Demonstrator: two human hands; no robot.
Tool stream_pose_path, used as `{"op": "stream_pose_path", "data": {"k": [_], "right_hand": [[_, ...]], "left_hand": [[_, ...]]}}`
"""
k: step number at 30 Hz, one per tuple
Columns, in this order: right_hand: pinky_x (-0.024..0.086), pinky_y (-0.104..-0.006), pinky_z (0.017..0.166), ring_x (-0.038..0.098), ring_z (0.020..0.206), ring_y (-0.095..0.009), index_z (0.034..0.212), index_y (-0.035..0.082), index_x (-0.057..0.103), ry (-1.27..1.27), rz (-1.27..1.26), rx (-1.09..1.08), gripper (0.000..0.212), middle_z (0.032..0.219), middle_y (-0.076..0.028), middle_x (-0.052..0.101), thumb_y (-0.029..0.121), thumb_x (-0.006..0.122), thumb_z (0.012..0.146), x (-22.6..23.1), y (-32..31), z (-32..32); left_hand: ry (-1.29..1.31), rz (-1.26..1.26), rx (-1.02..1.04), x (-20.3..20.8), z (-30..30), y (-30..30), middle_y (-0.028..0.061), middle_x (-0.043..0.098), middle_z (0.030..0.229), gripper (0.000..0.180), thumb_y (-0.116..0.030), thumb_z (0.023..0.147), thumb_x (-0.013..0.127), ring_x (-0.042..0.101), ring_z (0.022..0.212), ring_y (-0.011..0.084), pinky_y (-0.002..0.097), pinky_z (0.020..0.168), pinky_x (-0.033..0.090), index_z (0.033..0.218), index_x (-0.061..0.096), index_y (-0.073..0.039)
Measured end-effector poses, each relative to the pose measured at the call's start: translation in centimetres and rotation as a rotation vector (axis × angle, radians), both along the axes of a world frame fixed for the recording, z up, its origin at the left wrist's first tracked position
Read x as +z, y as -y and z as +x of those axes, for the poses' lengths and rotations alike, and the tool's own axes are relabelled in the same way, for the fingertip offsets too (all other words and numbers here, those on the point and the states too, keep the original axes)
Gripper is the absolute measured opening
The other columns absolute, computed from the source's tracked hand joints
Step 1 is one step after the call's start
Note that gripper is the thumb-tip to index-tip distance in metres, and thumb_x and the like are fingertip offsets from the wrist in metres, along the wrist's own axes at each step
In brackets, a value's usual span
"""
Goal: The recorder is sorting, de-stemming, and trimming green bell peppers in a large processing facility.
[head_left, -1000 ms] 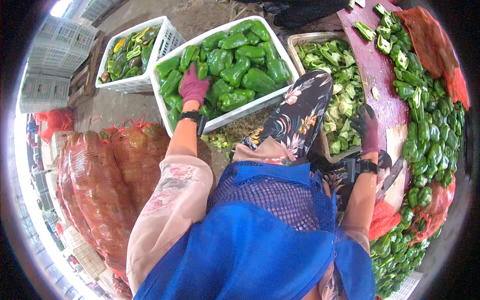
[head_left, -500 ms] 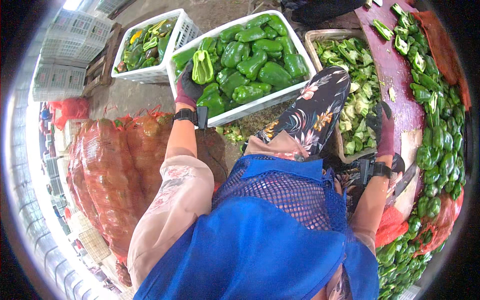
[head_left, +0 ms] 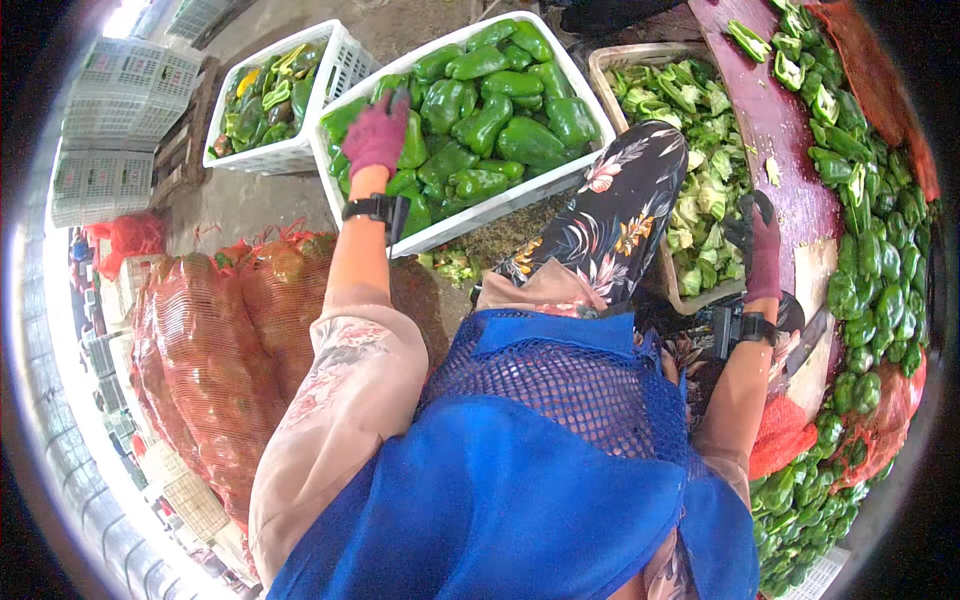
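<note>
My left hand (head_left: 378,132), in a maroon glove with dark fingertips, is over the left part of a white crate (head_left: 425,242) of whole-looking green peppers (head_left: 530,143). Its fingers are stretched forward over the peppers and slightly blurred; no pepper shows in its grasp. My right hand (head_left: 757,245), gloved the same way, hovers at the right edge of a shallow beige crate (head_left: 668,275) of pale green pepper cores and scraps (head_left: 700,215). Its fingers are curled, and what they hold, if anything, is hidden.
A purple-red board (head_left: 790,170) lies right of the scraps, with a long heap of green peppers (head_left: 880,270) beyond. Red mesh sacks (head_left: 215,350) stand at left. A smaller white crate (head_left: 280,155) of mixed peppers is at far left, near stacked crates (head_left: 125,100).
The cut pepper with its pale inside showing has left my left hand's grasp. That hand has turned palm down and moved slightly up and left. My right hand has shifted slightly.
</note>
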State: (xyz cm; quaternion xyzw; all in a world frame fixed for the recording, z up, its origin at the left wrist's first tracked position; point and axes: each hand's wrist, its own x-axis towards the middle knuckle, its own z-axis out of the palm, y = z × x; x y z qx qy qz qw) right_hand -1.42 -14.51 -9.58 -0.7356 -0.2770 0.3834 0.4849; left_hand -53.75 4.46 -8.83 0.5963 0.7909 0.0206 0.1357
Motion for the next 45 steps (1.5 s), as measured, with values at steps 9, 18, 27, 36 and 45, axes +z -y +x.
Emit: {"op": "stream_pose_path", "data": {"k": [9,18,27,36,45], "right_hand": [[0.052,-0.0288,0.065,0.059,0.075,-0.013,0.123,0.005,0.048,-0.082,-0.051,-0.011,0.034,0.105,-0.008,0.057,0.019,0.052,0.092,-1.5,0.7,0.7],[0.051,-0.028,0.068,0.058,0.085,-0.016,0.122,0.002,0.049,0.044,-0.022,-0.006,0.036,0.103,-0.008,0.058,0.021,0.052,0.091,-2.2,0.4,0.2],[0.04,-0.0317,0.094,0.052,0.11,-0.022,0.127,-0.002,0.046,0.241,0.149,-0.052,0.044,0.122,-0.016,0.054,0.021,0.054,0.091,-1.3,-0.7,0.3],[0.046,-0.0339,0.083,0.06,0.095,-0.025,0.13,0.004,0.044,0.643,0.111,0.241,0.044,0.109,-0.015,0.06,0.018,0.055,0.09,8.4,-5.5,-4.1],[0.044,-0.0405,0.088,0.055,0.103,-0.035,0.13,0.0,0.041,0.646,0.177,0.526,0.054,0.116,-0.021,0.055,0.028,0.058,0.087,2.8,-13.4,-4.8]], "left_hand": [[-0.137,0.412,-0.201,-9.7,-2.3,-4.8,0.0117,0.027,0.147,0.059,-0.054,0.087,0.041,0.023,0.134,0.0393,0.0505,0.108,0.018,0.138,0.038,-0.023],[-0.283,0.325,-0.21,-10.6,-1.3,-2.6,0.0097,0.025,0.148,0.059,-0.053,0.089,0.037,0.022,0.133,0.0433,0.0549,0.108,0.013,0.14,0.035,-0.022],[-0.088,0.302,-0.684,-8.7,8.4,0.2,0.0115,0.03,0.145,0.064,-0.047,0.086,0.05,0.029,0.131,0.0378,0.0482,0.107,0.023,0.14,0.032,-0.017],[0.049,0.109,-0.768,-5.7,8.1,4.2,0.0147,0.026,0.146,0.07,-0.04,0.085,0.055,0.032,0.129,0.0385,0.0495,0.106,0.025,0.142,0.025,-0.014],[-0.124,0.132,-0.766,-8.9,9.6,4.9,0.0187,0.03,0.141,0.071,-0.037,0.079,0.059,0.031,0.126,0.0404,0.0535,0.102,0.026,0.136,0.033,-0.004]]}}
